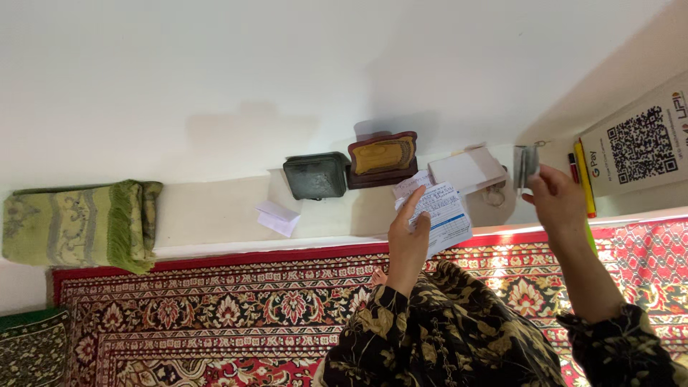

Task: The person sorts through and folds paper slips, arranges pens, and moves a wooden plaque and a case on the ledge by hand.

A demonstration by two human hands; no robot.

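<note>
- Dark floral sleeves (430, 337) sit closest to your camera, one on each forearm, rising from the bottom edge of the view.
- Your left hand (407, 240) is closed on a printed paper slip (446, 215), thumb over the front and fingers behind, so the sheet is pinched upright near its left edge.
- A second, smaller slip (408, 185) shows just behind the first, at the fingertips of the same hand.
- Your right hand (555, 201) pinches a small grey folded piece (525, 166) between thumb and fingertips, holding it above the white ledge (215, 215).
- Both held items are raised off the ledge, near each other but apart.
- Behind the slips on the ledge you have a white notepad (469, 170), a brown stand with a gold plaque (383, 158) and a dark green pouch (315, 175) touching that stand.
- A folded white paper (277, 217) lies alone further left.
- At the far right a card with a square code pattern (638, 147) leans on the wall, with red and yellow pens (582, 175) beside it.
- A green fringed cloth (79, 223) lies folded at the left end.
- Below the ledge spreads a red patterned carpet (215, 308).
</note>
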